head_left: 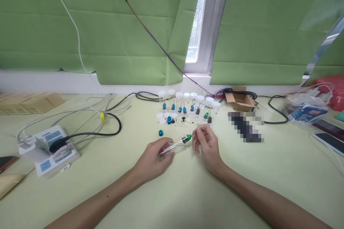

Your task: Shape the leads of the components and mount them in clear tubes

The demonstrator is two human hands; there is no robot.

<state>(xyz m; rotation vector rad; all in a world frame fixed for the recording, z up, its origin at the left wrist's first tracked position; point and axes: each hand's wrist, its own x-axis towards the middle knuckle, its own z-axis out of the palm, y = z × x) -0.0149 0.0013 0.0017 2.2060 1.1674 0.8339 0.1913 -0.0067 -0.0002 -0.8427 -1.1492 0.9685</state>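
Using a clock face centred on the clear tube (174,145), 12 toward the window (194,39). Gripping the tube in the left hand (152,160), around its 8 o'clock end, with thumb and fingers curved in on either side. Slanted up toward 2 o'clock; can't tell if touching the tabletop (172,200). Seeing a green part (187,138) at its 2 o'clock end.

Pinching a thin dark rod (194,134) in the right hand (209,147), at 3 o'clock, with thumb pressed to forefinger and other fingers curled. Right beside the green part; can't tell if joined.

Lined up at 12 to 1: white-capped tubes (186,104) with blue, green and dark parts inside. Lying loose in front: white caps (160,116), a small black part (183,119). Sitting apart between 10 and 11: a blue part (160,133).

Further out: power strip (57,150) at 9, cardboard box (240,104) at 2, blue packet (308,113) in clear bag between 2 and 3, phone (331,142) at 3.
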